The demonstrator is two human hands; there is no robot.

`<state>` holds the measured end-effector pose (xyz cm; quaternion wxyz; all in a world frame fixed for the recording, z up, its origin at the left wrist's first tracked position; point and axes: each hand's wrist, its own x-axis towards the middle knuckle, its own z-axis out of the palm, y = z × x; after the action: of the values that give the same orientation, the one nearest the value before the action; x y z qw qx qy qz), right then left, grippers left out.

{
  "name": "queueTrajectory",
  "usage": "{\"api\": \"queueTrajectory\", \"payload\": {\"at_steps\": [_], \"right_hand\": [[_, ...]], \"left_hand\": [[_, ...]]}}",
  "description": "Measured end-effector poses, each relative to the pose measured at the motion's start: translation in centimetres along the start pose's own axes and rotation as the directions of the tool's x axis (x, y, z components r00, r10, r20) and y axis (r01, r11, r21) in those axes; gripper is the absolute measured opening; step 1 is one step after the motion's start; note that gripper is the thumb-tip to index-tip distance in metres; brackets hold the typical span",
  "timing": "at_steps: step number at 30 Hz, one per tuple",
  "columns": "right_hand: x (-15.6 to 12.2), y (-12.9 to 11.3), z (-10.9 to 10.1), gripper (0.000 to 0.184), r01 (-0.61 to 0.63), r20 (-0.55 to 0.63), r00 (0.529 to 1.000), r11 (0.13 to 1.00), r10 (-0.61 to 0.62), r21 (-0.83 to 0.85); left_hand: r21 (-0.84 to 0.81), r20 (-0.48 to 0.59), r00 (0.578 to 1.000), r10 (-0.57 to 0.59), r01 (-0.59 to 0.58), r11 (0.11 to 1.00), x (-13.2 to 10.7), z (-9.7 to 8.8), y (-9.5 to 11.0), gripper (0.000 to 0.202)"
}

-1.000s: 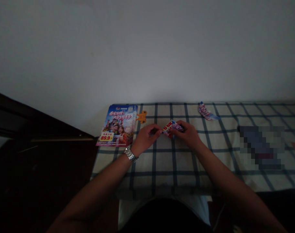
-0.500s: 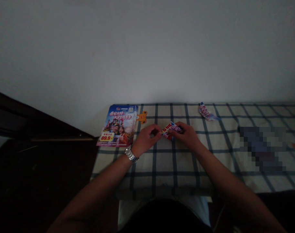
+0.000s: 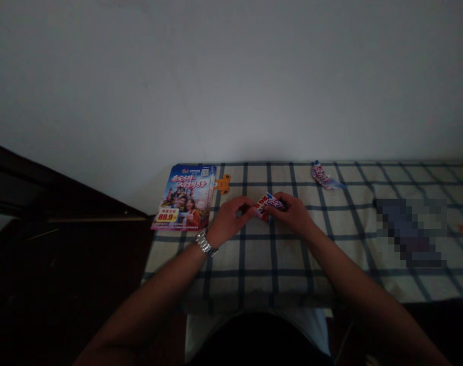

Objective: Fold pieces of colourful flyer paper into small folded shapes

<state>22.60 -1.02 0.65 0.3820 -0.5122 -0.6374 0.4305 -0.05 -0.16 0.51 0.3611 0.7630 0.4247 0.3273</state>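
Observation:
A small folded flyer (image 3: 270, 202), printed red, white and blue, is held between my two hands over the checked cloth. My left hand (image 3: 234, 216), with a metal watch (image 3: 206, 242) on its wrist, pinches the left corner of the folded paper between thumb and fingertips. From the right, my right hand (image 3: 291, 211) grips the other side, thumb on top and fingers partly hidden behind. Just left of my left hand lies a stack of printed flyers (image 3: 185, 198) showing "89.9".
A blue-white checked cloth (image 3: 254, 259) covers the table against a pale wall. Another folded paper piece (image 3: 323, 178) lies at the back right. A bear-shaped cutout or print (image 3: 222, 184) sits beside the stack. A pixelated dark object (image 3: 410, 231) lies at right.
My left fingers have shifted slightly right onto the folded flyer's left corner, covering a little more of it. The flyer has turned or flexed slightly; the rest looks the same.

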Motion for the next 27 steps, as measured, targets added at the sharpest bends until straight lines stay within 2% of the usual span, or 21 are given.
{"api": "queueTrajectory", "payload": {"at_steps": [7,14,21,24,27], "right_hand": [[0.1,0.1,-0.1,0.029,0.013,-0.020,1.000,0.999,-0.014,-0.037],[0.4,1.3,-0.2,0.031,0.067,-0.020,0.998,0.989,-0.065,0.131],[0.5,1.4,-0.2,0.035,0.039,-0.074,0.997,0.990,-0.029,0.136],[0.5,1.3,-0.3,0.033,0.054,-0.101,0.994,0.995,-0.045,0.088],[0.5,1.5,-0.4,0.031,0.056,-0.132,0.990,0.998,-0.058,-0.021]], "left_hand": [[0.001,-0.012,1.000,0.019,-0.019,1.000,0.1,-0.1,-0.1,0.013],[0.026,-0.067,0.997,0.035,-0.034,0.999,0.0,-0.3,-0.1,0.010],[0.025,-0.096,0.995,-0.012,0.014,1.000,0.1,-0.2,-0.3,0.012],[0.043,-0.112,0.994,0.007,-0.002,0.999,0.1,-0.1,-0.4,0.015],[0.135,-0.135,0.988,0.069,-0.051,0.990,0.0,-0.1,-0.3,0.022]]}}
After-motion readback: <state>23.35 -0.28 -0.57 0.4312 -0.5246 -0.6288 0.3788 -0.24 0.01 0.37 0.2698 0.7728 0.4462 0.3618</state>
